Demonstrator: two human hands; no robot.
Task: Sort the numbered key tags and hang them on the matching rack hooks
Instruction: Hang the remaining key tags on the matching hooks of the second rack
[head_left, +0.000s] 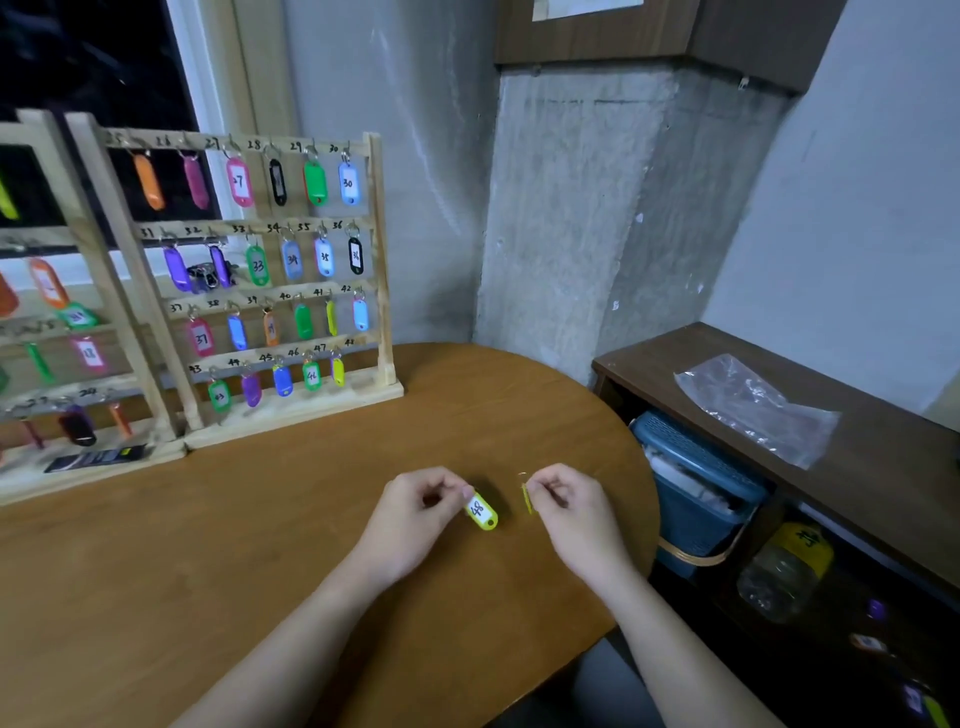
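Note:
My left hand (415, 512) pinches one end of a yellow-green key tag (483, 512) whose white label reads 48, just above the round wooden table (260, 545). My right hand (569, 501) pinches a thin yellow piece with a small metal ring (525, 493), a short gap to the right of the tag. A wooden rack (387, 291) numbered 25 to 48 stands at the back left with coloured tags on its hooks. The hook under 48 (353, 353), at the bottom right of the rack, is bare.
A second wooden rack (67, 332) with more tags stands left of the first. Right of the table is a dark low shelf (883, 467) carrying a clear plastic bag (758, 408), with a blue basket (701, 493) and a plastic jar (784, 571) below.

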